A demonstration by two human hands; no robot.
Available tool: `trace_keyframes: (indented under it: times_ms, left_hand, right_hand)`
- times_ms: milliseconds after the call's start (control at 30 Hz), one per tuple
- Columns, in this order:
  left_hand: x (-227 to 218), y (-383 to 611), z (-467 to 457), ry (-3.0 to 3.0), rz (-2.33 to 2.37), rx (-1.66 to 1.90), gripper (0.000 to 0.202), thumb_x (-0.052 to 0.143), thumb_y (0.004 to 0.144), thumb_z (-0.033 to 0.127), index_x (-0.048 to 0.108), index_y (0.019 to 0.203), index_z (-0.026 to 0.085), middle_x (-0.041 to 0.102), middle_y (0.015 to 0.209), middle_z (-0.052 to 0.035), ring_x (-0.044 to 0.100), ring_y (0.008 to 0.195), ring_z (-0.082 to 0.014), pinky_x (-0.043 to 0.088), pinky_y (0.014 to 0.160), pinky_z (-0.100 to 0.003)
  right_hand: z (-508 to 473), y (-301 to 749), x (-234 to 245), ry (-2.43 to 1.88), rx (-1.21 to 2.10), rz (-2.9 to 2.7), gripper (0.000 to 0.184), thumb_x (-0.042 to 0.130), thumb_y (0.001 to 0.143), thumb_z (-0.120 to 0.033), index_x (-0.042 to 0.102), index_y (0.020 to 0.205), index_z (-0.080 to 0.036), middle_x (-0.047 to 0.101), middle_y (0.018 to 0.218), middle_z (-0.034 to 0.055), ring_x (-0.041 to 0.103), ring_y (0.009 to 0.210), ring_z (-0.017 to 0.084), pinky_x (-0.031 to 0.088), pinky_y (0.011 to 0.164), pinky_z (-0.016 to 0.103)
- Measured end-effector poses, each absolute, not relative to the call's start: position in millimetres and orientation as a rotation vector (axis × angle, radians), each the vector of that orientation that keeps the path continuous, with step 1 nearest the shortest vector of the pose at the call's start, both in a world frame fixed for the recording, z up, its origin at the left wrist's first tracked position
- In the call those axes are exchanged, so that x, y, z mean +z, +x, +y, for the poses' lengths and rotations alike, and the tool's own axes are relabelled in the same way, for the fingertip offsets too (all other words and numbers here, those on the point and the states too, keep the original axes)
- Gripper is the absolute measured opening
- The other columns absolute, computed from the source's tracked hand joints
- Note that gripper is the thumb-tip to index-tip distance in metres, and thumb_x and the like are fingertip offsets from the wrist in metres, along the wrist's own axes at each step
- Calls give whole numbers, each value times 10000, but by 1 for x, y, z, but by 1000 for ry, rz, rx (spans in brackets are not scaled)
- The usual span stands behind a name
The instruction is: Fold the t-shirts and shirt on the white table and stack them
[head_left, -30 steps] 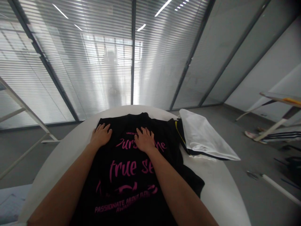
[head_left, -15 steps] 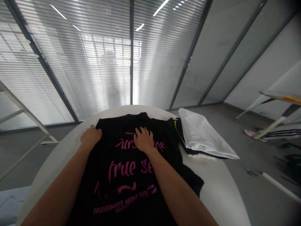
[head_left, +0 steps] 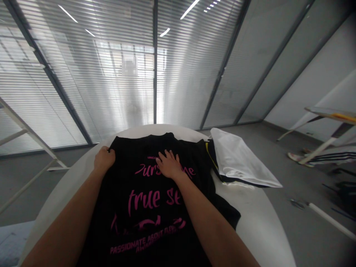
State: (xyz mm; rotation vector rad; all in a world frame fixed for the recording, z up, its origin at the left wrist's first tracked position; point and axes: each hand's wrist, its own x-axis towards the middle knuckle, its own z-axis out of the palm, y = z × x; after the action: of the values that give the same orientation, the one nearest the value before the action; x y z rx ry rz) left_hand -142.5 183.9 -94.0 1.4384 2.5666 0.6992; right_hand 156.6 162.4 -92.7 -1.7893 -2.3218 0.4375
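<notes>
A black T-shirt with pink lettering lies spread on a round white table. At the shirt's far left corner my left hand is closed, its fingers gripping the cloth edge. My right hand lies flat and open on the shirt's upper middle, fingers spread over the lettering. Both forearms reach across the shirt from the near side.
A folded pile with a white garment on top and dark cloth beneath lies on the table's right side. Glass walls with blinds stand beyond. A white frame stands left; a table leg, striped cloth and a white tube are on the floor at right.
My left hand slid from flat on the shirt out to its far left corner and closed on the edge, pulling it leftward. My right hand stayed flat in place.
</notes>
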Motion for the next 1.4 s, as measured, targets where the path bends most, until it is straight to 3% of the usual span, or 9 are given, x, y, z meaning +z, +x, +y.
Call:
trace_keyframes:
  times_ms: [200, 400, 533, 667, 833, 1067, 1167, 1267, 1400]
  left_hand:
    - [-92, -154, 182, 1389, 2610, 743, 407, 436, 846, 375, 613, 1112, 124, 679, 1076, -208, 626, 1054, -364, 487, 866, -451]
    - [-88, -176, 174, 1268, 2652, 764, 424, 468, 828, 359, 626, 1123, 99, 665, 1107, -241, 621, 1065, -395, 492, 867, -480]
    - [-87, -188, 168, 1201, 2679, 783, 456, 487, 819, 324, 612, 1155, 43, 650, 1120, -277, 616, 1075, -413, 494, 850, -479]
    - [-86, -192, 165, 1177, 2680, 767, 448, 480, 828, 306, 597, 1163, 32, 641, 1130, -270, 610, 1082, -407, 489, 839, -461]
    - [-84, -191, 163, 1222, 2660, 835, 438, 428, 877, 294, 560, 1179, 7, 613, 1148, -263, 586, 1105, -411, 460, 848, -463]
    - [-70, -154, 160, 1436, 2842, 679, 570, 490, 840, 343, 468, 1334, 59, 466, 1313, -310, 453, 1233, -459, 416, 929, -552]
    - [-70, -126, 166, 1740, 2755, 499, 616, 459, 859, 420, 432, 1407, 141, 409, 1402, -260, 408, 1289, -433, 382, 986, -558]
    - [-83, -104, 173, 1874, 2544, 353, 632, 379, 895, 469, 389, 1462, 190, 395, 1451, -227, 375, 1340, -398, 332, 1046, -549]
    - [-104, -91, 177, 1956, 2383, 194, 626, 318, 913, 497, 367, 1486, 250, 342, 1515, -197, 241, 1419, -410, 185, 1091, -638]
  right_hand:
    - [164, 164, -69, -1808, 612, -2421, 587, 321, 955, -524, 333, 1497, -299, 220, 1595, 84, 102, 1470, 327, 81, 1128, 598]
    - [161, 179, -45, -1931, 542, -2361, 557, 375, 921, -505, 458, 1428, -289, 400, 1504, 121, 352, 1360, 375, 232, 1052, 651]
    - [163, 185, -42, -1993, 568, -2278, 580, 364, 919, -516, 437, 1443, -279, 417, 1488, 140, 417, 1306, 400, 318, 997, 642]
    - [166, 184, -58, -1968, 701, -2329, 646, 306, 932, -597, 326, 1502, -293, 285, 1563, 139, 248, 1414, 398, 225, 1060, 643]
    - [171, 185, -85, -1880, 572, -2382, 660, 236, 948, -633, 236, 1528, -317, 98, 1618, 101, 33, 1473, 336, 45, 1134, 582]
    - [183, 194, -92, -1796, 610, -2358, 651, 229, 949, -644, 270, 1516, -326, 128, 1616, 80, 30, 1481, 288, 9, 1149, 536]
    - [186, 197, -89, -1773, 662, -2337, 649, 283, 947, -624, 303, 1508, -299, 157, 1610, 84, 52, 1481, 287, 13, 1153, 529]
    - [186, 200, -84, -1749, 645, -2316, 614, 321, 954, -563, 342, 1496, -274, 235, 1590, 83, 124, 1472, 289, 61, 1154, 535]
    - [184, 207, -69, -1800, 617, -2342, 585, 376, 939, -515, 423, 1455, -243, 370, 1526, 110, 308, 1404, 306, 215, 1123, 519]
